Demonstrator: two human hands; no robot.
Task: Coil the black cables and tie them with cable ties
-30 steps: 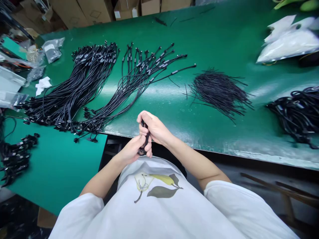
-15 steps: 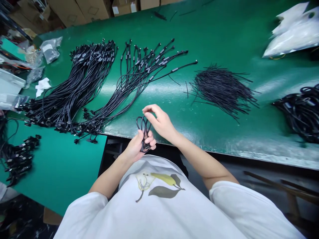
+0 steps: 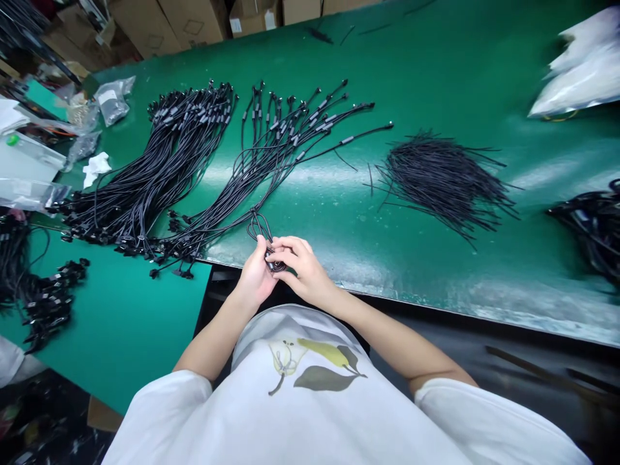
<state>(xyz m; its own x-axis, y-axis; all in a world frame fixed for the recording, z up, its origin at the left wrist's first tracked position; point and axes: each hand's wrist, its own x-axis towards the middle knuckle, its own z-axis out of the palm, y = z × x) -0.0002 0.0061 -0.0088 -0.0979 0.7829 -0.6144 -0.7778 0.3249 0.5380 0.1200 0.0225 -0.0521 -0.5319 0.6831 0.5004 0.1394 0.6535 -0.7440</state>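
A looped black cable sits between my two hands at the table's front edge, its loops sticking out past my fingers. My left hand is closed around it, thumb on top. From the right, my right hand has its fingers closed on the lower part of the same bundle. The cable's ends are mostly covered by my fingers. Just beyond lies a loose spread of straight black cables with grey sleeves and small plugs. A thicker stack of like cables rests to its left.
A pile of short black ties lies right of centre on the green table. Coiled cables and a white plastic bag are at the far right. More cables hang over the left table, near small plastic bags.
My right hand has come down from the top of the loops to the lower bundle. The looped cable has tilted and shifted slightly left; the view has moved a little.
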